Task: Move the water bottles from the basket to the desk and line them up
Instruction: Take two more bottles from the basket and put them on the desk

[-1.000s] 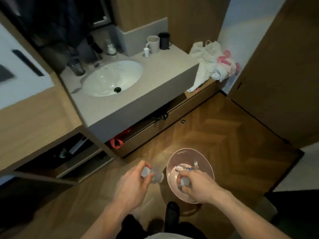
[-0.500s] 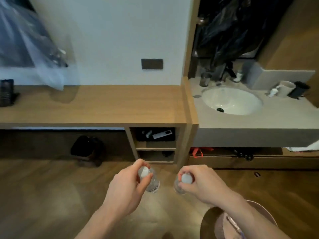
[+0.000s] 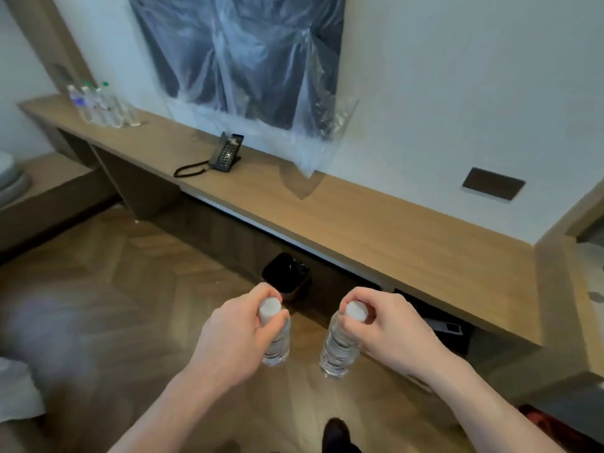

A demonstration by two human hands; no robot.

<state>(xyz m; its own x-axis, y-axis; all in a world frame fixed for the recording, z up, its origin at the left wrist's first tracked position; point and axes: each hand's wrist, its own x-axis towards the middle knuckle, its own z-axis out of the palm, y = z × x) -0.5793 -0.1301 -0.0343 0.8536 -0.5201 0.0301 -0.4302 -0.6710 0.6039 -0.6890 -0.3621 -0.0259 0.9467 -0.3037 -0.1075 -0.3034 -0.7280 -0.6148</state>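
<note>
While both hands hang over the floor, L hand [image 3: 233, 341] fingers pinch one bottle [image 3: 277, 341] by its neck, R hand [image 3: 385, 331] another bottle [image 3: 340, 348]. Surface [image 3: 376, 230] front edge w/ bare stretch ahead, phone [image 3: 225, 155] well left.

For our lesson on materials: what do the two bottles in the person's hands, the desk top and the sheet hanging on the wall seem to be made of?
Two bottles: clear, probably plastic; the floor shows through, and the caps are white.
Desk: wood or wood-look laminate, matt, with visible grain.
Sheet: thin transparent plastic film, wrinkled and glossy, draped over something dark.
</note>
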